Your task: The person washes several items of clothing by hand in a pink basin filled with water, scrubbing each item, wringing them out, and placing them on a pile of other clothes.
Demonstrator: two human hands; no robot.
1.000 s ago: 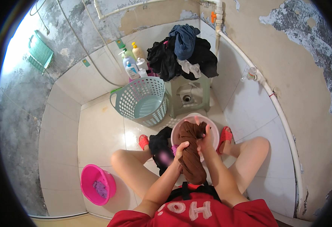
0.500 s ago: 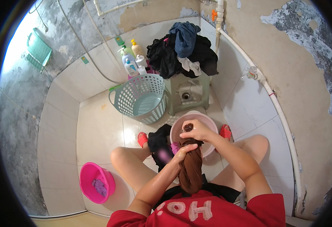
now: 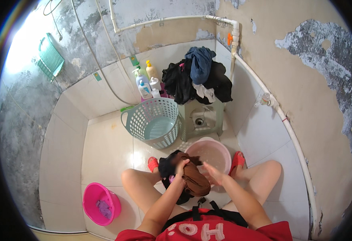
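Pale, shiny tile floor (image 3: pixel 107 160) underneath. Soft brown cloth bundle (image 3: pixel 196 180) near round pale-pink plastic basin (image 3: pixel 226 152), gripped by fingers of left hand (image 3: pixel 180 168); right hand (image 3: pixel 214 174) just beside, fingers open. Probably wet, heavy, floppy; best held around the middle.

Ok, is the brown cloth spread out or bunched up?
Bunched up: the brown cloth forms a thick, creased bundle in the left hand; the right hand is open beside it.
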